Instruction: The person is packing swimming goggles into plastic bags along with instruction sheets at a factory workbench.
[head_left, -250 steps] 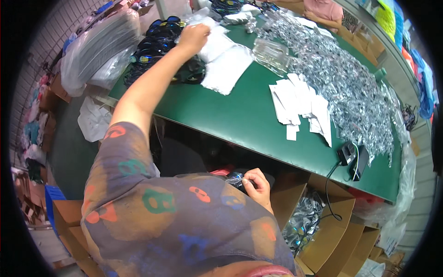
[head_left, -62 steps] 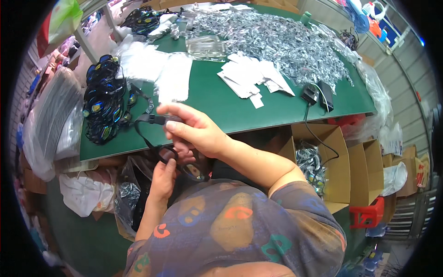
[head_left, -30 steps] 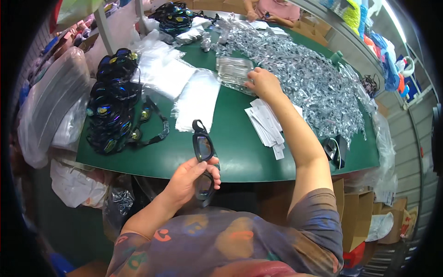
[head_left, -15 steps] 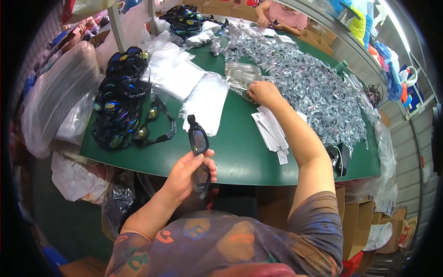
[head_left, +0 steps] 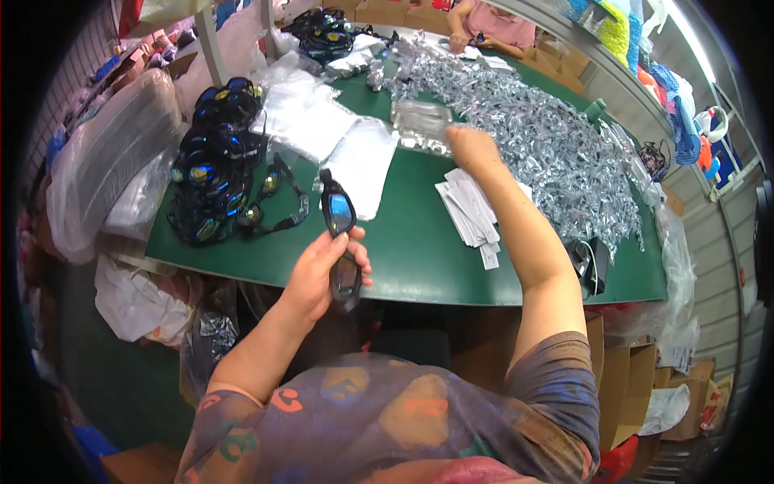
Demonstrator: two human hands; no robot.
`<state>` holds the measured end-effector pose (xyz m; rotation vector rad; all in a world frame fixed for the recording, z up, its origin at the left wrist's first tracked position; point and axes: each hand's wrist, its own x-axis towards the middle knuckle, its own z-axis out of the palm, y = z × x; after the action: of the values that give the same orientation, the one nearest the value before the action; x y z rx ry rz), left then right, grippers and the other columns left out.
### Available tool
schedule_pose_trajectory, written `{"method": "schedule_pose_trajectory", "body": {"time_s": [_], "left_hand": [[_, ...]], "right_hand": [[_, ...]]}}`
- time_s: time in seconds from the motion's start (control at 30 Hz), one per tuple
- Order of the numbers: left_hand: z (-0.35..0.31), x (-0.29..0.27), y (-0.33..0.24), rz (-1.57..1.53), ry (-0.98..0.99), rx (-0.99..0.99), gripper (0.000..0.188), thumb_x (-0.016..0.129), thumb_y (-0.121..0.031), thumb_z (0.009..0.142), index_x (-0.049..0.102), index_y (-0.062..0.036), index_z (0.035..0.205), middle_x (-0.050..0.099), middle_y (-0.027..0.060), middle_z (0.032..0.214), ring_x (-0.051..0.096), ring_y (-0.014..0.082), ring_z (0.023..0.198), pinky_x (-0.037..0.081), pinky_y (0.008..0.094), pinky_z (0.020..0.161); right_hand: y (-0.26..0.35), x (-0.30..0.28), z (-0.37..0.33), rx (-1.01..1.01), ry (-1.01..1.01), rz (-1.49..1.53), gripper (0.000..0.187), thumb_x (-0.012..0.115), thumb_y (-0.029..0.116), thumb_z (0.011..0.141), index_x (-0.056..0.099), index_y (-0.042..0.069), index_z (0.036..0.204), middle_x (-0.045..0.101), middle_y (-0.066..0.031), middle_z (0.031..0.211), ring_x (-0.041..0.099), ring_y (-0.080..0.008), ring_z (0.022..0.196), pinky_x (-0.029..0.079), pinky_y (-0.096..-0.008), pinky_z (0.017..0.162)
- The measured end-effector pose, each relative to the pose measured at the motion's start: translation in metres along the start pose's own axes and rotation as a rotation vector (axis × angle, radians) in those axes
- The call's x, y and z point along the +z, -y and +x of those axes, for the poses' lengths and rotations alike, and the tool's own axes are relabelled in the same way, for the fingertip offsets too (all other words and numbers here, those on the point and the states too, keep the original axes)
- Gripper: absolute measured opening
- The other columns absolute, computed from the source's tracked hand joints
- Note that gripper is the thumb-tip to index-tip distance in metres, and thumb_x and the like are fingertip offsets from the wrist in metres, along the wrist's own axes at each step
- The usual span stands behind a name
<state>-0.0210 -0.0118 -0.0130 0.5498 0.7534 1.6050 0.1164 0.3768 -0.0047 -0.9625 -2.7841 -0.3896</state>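
Dark goggles (head_left: 339, 211) held at middle by left hand (head_left: 314, 270); right hand (head_left: 474, 148) seen beside clear packet (head_left: 421, 117), grip cannot be told.

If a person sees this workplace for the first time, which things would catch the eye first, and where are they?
Probably the glittering heap of small, shiny pieces comes first, spread over the far and right part of the green table. Next may be the pile of dark goggles on the table's left side. One pair of black goggles also stands out, in the grip of the left hand at the near edge.
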Motion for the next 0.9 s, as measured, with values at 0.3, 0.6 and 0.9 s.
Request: {"method": "schedule_pose_trajectory", "body": {"time_s": [0.3,0.6,0.9], "left_hand": [[0.028,-0.004,0.003,0.172,-0.104,0.193,0.030,0.043,-0.023,0.109,0.054,-0.0018,0.128,0.062,0.0058,0.097,0.061,0.0164,0.091,0.051,0.0332,0.084],[0.015,0.028,0.012,0.201,-0.139,0.223,0.033,0.053,-0.024,0.109,0.051,-0.0047,0.135,0.064,0.0037,0.105,0.061,0.0132,0.100,0.048,0.0313,0.092],[-0.013,0.036,-0.020,-0.136,0.185,0.189,0.031,0.044,-0.021,0.110,0.050,-0.0024,0.134,0.061,0.0096,0.095,0.062,0.0230,0.089,0.055,0.0364,0.073]], "right_hand": [[0.145,-0.116,-0.149,0.011,-0.101,1.263,0.046,0.065,0.011,0.099,0.054,0.008,0.144,0.061,-0.0021,0.078,0.055,-0.0107,0.072,0.050,-0.0281,0.070],[0.204,-0.095,-0.170,-0.183,-0.358,0.785,0.060,0.069,0.010,0.094,0.045,0.007,0.149,0.062,-0.0116,0.071,0.062,-0.0246,0.062,0.050,-0.0346,0.063],[0.207,-0.089,-0.198,0.534,0.097,2.187,0.041,0.055,0.044,0.105,0.056,0.007,0.123,0.062,-0.0032,0.085,0.063,-0.0144,0.074,0.052,-0.0282,0.061]]}}
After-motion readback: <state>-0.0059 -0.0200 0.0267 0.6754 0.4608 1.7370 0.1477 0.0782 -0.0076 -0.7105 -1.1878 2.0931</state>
